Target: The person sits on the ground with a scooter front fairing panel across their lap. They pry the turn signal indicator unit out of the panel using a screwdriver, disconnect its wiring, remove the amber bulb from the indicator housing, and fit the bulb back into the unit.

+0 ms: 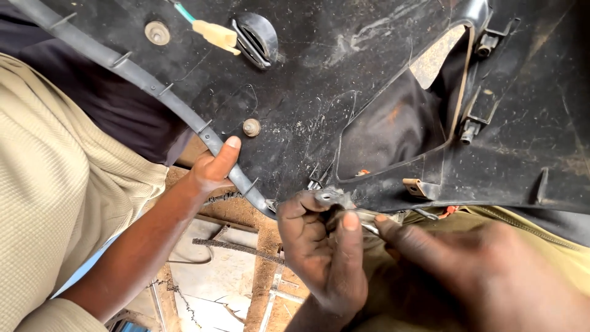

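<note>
**Metal clip held at lower edge of panel**

At lower centre of the frame, the left hand was closed around a small metal clip at the bottom edge of the black plastic panel. The right hand pinched the same clip from the right. A co-worker's hand, centre left, gripped the panel's rubber edge strip. Judged risk: the clip slipping from the fingertips, or the panel edge cracking if it is twisted.

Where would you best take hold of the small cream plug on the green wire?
Pinch the small cream plastic plug across its long flat sides, coming from its free lower-right end; the green wire leaves the opposite end, and it lies loose on the black plastic panel.
</note>
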